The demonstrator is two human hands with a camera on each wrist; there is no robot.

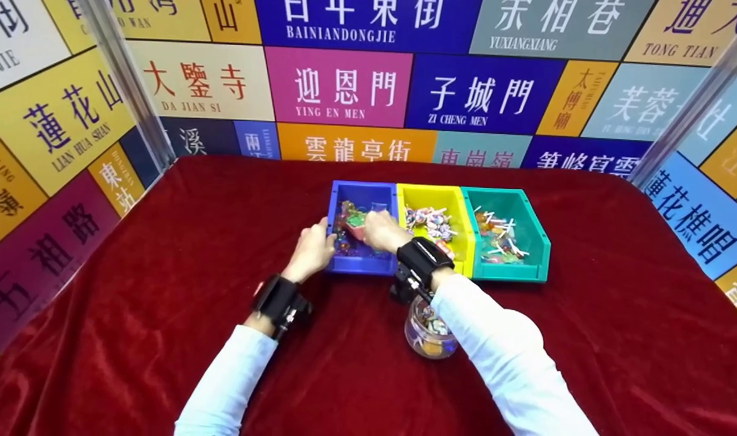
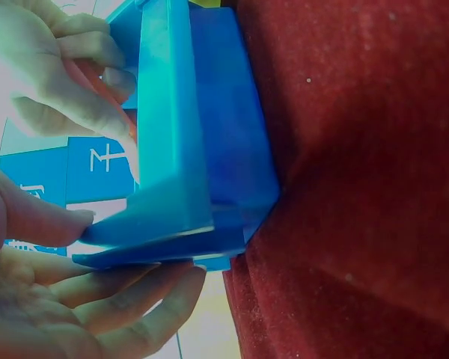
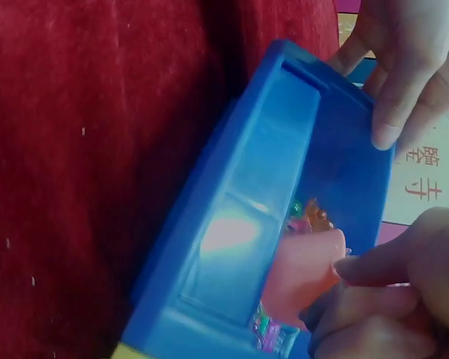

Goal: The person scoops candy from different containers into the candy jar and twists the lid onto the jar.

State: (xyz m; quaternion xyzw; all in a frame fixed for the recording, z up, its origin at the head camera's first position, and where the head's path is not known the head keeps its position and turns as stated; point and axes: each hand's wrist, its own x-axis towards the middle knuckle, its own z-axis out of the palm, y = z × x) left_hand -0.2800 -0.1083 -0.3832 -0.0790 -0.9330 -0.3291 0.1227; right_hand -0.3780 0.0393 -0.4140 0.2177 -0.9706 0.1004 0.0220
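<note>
The bin under the left hand point(image 1: 312, 249) is blue point(image 1: 363, 192); the piece pinched by the right hand point(image 1: 385, 231) looks pink point(image 3: 303, 271), though blur hides any print. Right of that grip stand 1 yellow bin point(image 1: 430, 195) and 1 teal bin point(image 1: 528, 224), both with mixed-colour sweets on white sticks. The cloth point(image 1: 162, 303) below is deep red velvet. Both sleeves point(image 1: 501, 357) are white, the wrist straps point(image 1: 421, 257) black.

Both white-sleeved arms stretch forward, left hand point(image 1: 312, 247) with fingers loosely curled, right hand point(image 1: 381, 231) pinched shut just beside it.
</note>
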